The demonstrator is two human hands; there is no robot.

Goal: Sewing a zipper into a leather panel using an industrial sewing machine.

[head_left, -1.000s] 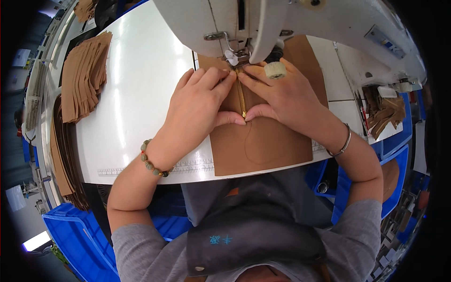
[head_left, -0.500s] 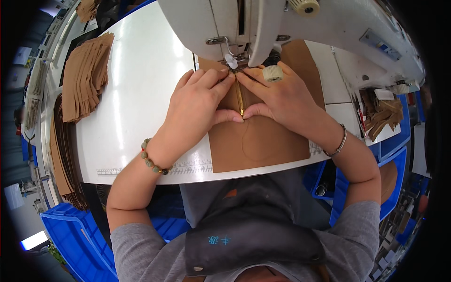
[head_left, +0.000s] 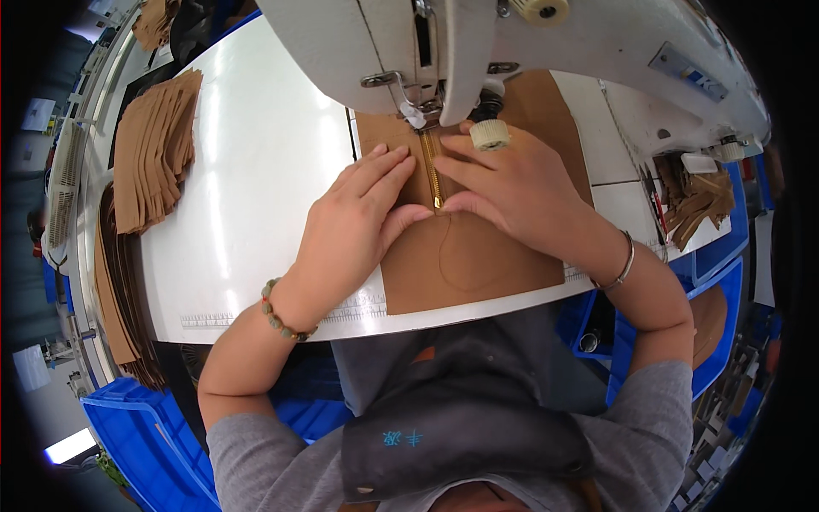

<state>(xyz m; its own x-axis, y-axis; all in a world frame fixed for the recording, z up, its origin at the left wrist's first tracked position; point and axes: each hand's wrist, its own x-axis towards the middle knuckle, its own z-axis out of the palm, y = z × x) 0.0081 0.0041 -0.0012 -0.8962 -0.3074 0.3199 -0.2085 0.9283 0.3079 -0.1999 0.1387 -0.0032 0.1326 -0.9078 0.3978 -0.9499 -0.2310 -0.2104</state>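
A brown fabric panel (head_left: 478, 260) lies flat on the white table, its far part running under the sewing machine's head (head_left: 392, 43). A gold zipper (head_left: 435, 183) runs along the panel toward the presser foot (head_left: 424, 119). My left hand (head_left: 363, 200) rests on the panel to the zipper's left, fingers stretched and thumb beside the zipper's near end. On the other side, my right hand (head_left: 512, 183) lies on the panel with fingers extended, thumb close to the zipper pull; part of it is behind the machine's cream knob (head_left: 490, 135). A loose thread curves over the panel's near half.
Stacked brown fabric pieces (head_left: 158, 154) lie at the table's left, with more hanging (head_left: 124, 299) over its edge. A ruler strip (head_left: 247, 319) follows the near edge. Brown scraps (head_left: 701, 200) sit at right. Blue bins (head_left: 149, 439) stand at both sides below.
My left hand has drawn back from the presser foot toward me and its fingers have left the zipper's far end. My right fingers have also shifted slightly back and apart from the left ones.
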